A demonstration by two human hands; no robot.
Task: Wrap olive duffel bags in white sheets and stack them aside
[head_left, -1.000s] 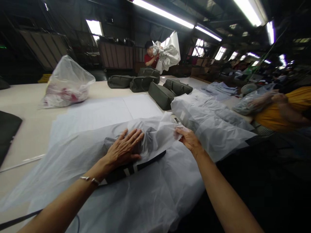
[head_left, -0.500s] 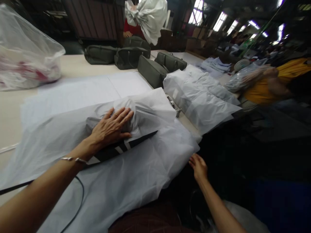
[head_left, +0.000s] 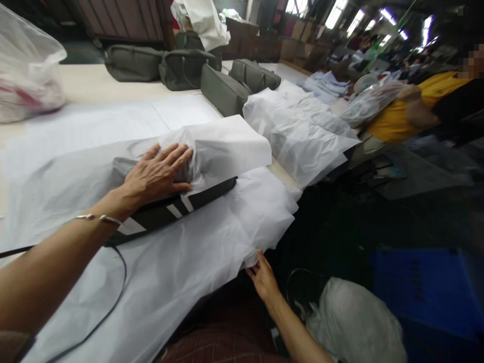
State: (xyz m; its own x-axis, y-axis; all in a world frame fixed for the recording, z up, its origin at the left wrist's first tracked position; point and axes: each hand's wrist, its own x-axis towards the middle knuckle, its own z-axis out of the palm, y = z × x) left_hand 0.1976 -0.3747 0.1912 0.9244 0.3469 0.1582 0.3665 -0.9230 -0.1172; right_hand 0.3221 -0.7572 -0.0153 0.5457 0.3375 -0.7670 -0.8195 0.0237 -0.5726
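Observation:
My left hand [head_left: 161, 169] lies with spread fingers on a white translucent sheet [head_left: 230, 143], pressing over a dark green bag [head_left: 212, 194] that shows along its lower edge with pale strips. Under the bag, more white plastic sheeting [head_left: 181, 257] drapes over the table's front edge. At that hanging edge, my right hand [head_left: 262, 275] has its thumb and fingers closed on the rim of the sheeting. A thin dark cord [head_left: 123, 282] curves below my left wrist.
Several dark green bags [head_left: 183, 68] stand at the back. Wrapped items [head_left: 298, 126] lie to the right. A clear bag [head_left: 28, 75] sits far left. A person in yellow [head_left: 401, 116] is at right. A blue crate [head_left: 423, 292] and a pale sack [head_left: 355, 322] are low right.
My right hand has moved left along the sheeting's edge and closed on it. My left hand stays on the covered bag. The whole view has shifted, and more of the dark bag's side shows.

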